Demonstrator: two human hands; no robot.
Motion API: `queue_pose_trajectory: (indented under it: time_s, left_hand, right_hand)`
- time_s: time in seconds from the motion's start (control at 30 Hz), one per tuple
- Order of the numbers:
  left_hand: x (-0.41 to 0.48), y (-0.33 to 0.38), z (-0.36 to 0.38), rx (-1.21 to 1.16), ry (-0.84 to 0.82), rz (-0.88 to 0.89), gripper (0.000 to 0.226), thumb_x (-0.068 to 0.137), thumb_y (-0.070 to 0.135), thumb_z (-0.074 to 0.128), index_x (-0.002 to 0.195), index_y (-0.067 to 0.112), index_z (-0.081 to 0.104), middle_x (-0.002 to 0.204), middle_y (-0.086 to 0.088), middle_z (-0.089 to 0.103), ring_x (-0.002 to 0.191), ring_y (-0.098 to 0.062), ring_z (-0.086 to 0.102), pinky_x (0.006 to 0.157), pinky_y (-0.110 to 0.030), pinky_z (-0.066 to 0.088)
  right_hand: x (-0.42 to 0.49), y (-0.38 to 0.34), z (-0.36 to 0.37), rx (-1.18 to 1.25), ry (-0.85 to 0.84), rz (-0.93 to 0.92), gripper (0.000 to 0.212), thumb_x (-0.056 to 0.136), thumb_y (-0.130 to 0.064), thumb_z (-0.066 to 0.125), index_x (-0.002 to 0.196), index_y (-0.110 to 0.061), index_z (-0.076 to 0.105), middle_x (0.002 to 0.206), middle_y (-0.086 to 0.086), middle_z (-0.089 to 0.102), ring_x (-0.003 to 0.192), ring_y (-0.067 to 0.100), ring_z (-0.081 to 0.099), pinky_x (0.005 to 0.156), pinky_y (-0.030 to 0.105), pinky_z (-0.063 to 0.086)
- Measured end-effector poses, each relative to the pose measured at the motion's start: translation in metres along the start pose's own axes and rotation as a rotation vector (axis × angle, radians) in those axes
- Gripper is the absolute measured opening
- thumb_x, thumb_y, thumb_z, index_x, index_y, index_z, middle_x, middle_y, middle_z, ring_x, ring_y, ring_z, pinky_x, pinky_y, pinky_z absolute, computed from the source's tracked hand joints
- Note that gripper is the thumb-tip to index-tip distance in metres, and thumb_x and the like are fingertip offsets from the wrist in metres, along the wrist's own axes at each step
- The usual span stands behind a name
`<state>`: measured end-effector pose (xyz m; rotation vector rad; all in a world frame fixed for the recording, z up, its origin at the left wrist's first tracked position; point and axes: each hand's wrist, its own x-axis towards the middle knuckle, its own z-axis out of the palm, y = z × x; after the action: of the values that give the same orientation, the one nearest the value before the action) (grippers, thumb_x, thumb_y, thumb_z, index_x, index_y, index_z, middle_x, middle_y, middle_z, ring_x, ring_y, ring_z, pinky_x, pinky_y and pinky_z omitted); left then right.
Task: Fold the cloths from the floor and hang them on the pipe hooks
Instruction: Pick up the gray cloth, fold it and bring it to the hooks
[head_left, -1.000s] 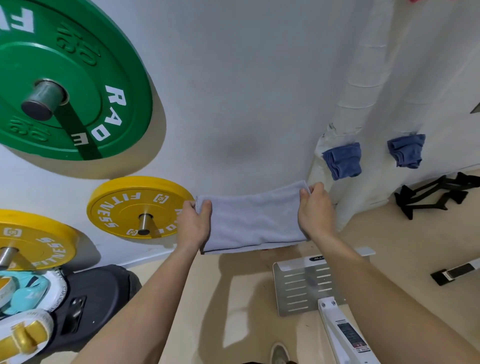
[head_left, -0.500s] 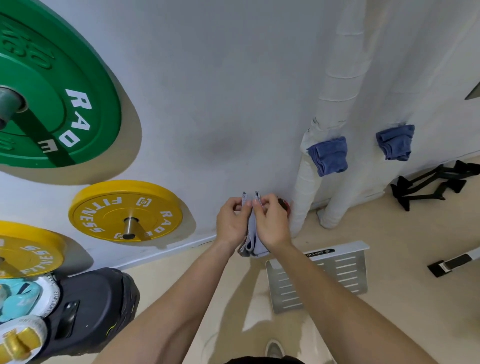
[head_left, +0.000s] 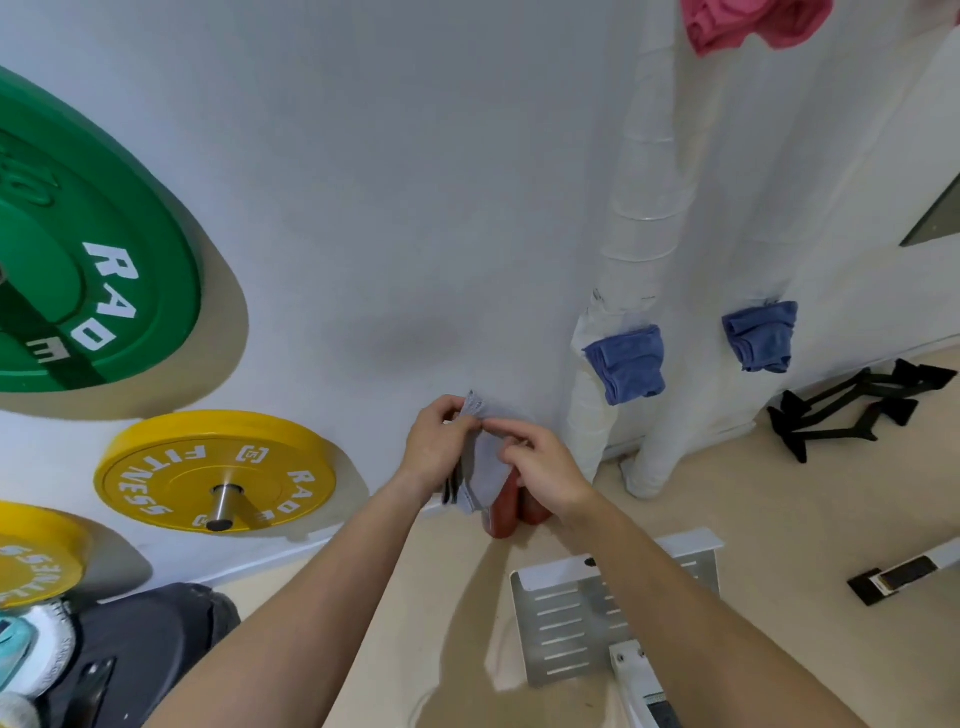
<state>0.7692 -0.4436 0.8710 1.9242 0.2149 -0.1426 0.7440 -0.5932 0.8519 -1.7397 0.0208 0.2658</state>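
Clear up the bare wall (head_left: 415, 182); crowded to either side and low down.
Hemmed at view-left by the green plate (head_left: 93, 260) and yellow plate (head_left: 218, 473) jutting out on pegs. Shut off at view-right by the near pipe (head_left: 641, 197) with its blue cloth (head_left: 626, 364) and the far pipe (head_left: 691, 395) with a second blue cloth (head_left: 761, 338). Pink cloth (head_left: 753, 18) overhead. Just behind the left hand (head_left: 436, 447) and right hand (head_left: 545, 467), both pinching the grey cloth (head_left: 485, 467), something red (head_left: 501, 512), perhaps a roller, on the floor. Slotted metal plate (head_left: 561, 623) below the forearms.

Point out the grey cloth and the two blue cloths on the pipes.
grey cloth (head_left: 485, 470), head view, its hanging fold.
left blue cloth (head_left: 626, 364), head view, its front face.
right blue cloth (head_left: 761, 338), head view, its front face.
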Motion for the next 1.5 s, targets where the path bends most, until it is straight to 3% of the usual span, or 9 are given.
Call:
queue_pose_trajectory:
  time_s: [0.1, 0.23, 0.33, 0.47, 0.63, 0.8, 0.9, 1.33, 1.5]
  left_hand:
    - [0.015, 0.016, -0.001, 0.115, -0.073, 0.093, 0.014, 0.086, 0.014, 0.059, 0.087, 0.023, 0.069, 0.086, 0.002, 0.070, 0.077, -0.013, 0.060, 0.068, -0.025, 0.045]
    - [0.034, 0.050, -0.010, 0.217, -0.206, 0.278, 0.018, 0.086, 0.011, 0.054, 0.084, 0.026, 0.064, 0.083, 0.010, 0.066, 0.075, -0.004, 0.056, 0.071, -0.027, 0.043]
    - [0.048, 0.075, -0.019, 0.302, -0.206, 0.460, 0.014, 0.096, 0.016, 0.047, 0.097, 0.027, 0.056, 0.094, 0.012, 0.063, 0.084, -0.004, 0.056, 0.075, -0.031, 0.044]
    - [0.069, 0.109, -0.020, 0.444, 0.038, 0.635, 0.014, 0.103, 0.032, 0.035, 0.115, 0.035, 0.041, 0.104, 0.012, 0.062, 0.093, -0.021, 0.062, 0.075, -0.037, 0.047]
    - [0.091, 0.193, -0.007, 0.391, 0.206, 0.702, 0.022, 0.104, 0.033, 0.031, 0.125, 0.028, 0.038, 0.087, 0.002, 0.055, 0.089, -0.037, 0.063, 0.067, -0.035, 0.034]
    - [0.101, 0.281, -0.002, 0.261, 0.174, 0.832, 0.025, 0.105, 0.034, 0.032, 0.125, 0.021, 0.038, 0.084, 0.000, 0.055, 0.086, -0.037, 0.060, 0.065, -0.037, 0.036]
    - [0.106, 0.332, 0.000, 0.138, 0.129, 0.853, 0.025, 0.105, 0.037, 0.034, 0.121, 0.019, 0.040, 0.087, -0.002, 0.058, 0.088, -0.036, 0.060, 0.068, -0.039, 0.039]
    - [0.102, 0.551, 0.008, -0.129, 0.261, 1.042, 0.023, 0.104, 0.033, 0.041, 0.114, 0.014, 0.048, 0.099, 0.000, 0.059, 0.091, -0.023, 0.056, 0.075, -0.032, 0.039]
    - [0.096, 0.648, -0.005, -0.326, 0.269, 1.047, 0.018, 0.099, 0.035, 0.049, 0.110, 0.021, 0.055, 0.088, 0.010, 0.056, 0.077, -0.006, 0.056, 0.062, -0.026, 0.042]
  right_hand:
    - [0.011, -0.001, -0.021, -0.294, 0.240, -0.099, 0.052, 0.074, -0.014, 0.071, 0.121, -0.028, 0.051, 0.118, -0.005, 0.044, 0.106, 0.010, 0.046, 0.089, 0.023, 0.041]
    - [0.036, -0.022, -0.052, -0.706, 0.089, -0.075, 0.083, 0.051, -0.049, 0.077, 0.126, -0.029, 0.045, 0.130, -0.005, 0.029, 0.117, 0.012, 0.026, 0.094, 0.033, 0.036]
    - [0.048, -0.042, -0.069, -0.561, 0.058, -0.031, 0.054, 0.052, -0.049, 0.074, 0.093, -0.017, 0.061, 0.097, -0.004, 0.056, 0.090, 0.016, 0.054, 0.073, 0.035, 0.044]
    - [0.049, -0.078, -0.088, -0.127, 0.268, -0.073, 0.024, 0.074, -0.015, 0.078, 0.074, -0.017, 0.054, 0.060, -0.012, 0.049, 0.052, 0.004, 0.045, 0.053, 0.020, 0.037]
    - [0.062, -0.158, -0.110, 0.158, 0.610, -0.290, 0.017, 0.093, -0.024, 0.066, 0.109, -0.026, 0.059, 0.105, -0.007, 0.070, 0.092, 0.002, 0.068, 0.078, 0.020, 0.054]
    - [0.067, -0.237, -0.140, -0.052, 0.967, -0.446, 0.023, 0.099, -0.041, 0.052, 0.096, -0.018, 0.049, 0.087, -0.005, 0.060, 0.078, 0.008, 0.056, 0.062, 0.022, 0.039]
    - [0.071, -0.279, -0.171, -0.121, 1.075, -0.511, 0.035, 0.098, -0.046, 0.052, 0.106, -0.012, 0.055, 0.096, 0.003, 0.063, 0.086, 0.020, 0.057, 0.073, 0.032, 0.042]
    - [0.071, -0.476, -0.303, -0.187, 1.045, -0.867, 0.017, 0.094, -0.030, 0.057, 0.084, -0.018, 0.050, 0.079, -0.006, 0.054, 0.078, 0.017, 0.051, 0.061, 0.023, 0.033]
    - [0.068, -0.573, -0.352, -0.206, 1.051, -0.989, 0.036, 0.090, -0.038, 0.064, 0.116, -0.014, 0.057, 0.103, -0.004, 0.058, 0.092, 0.012, 0.054, 0.078, 0.020, 0.037]
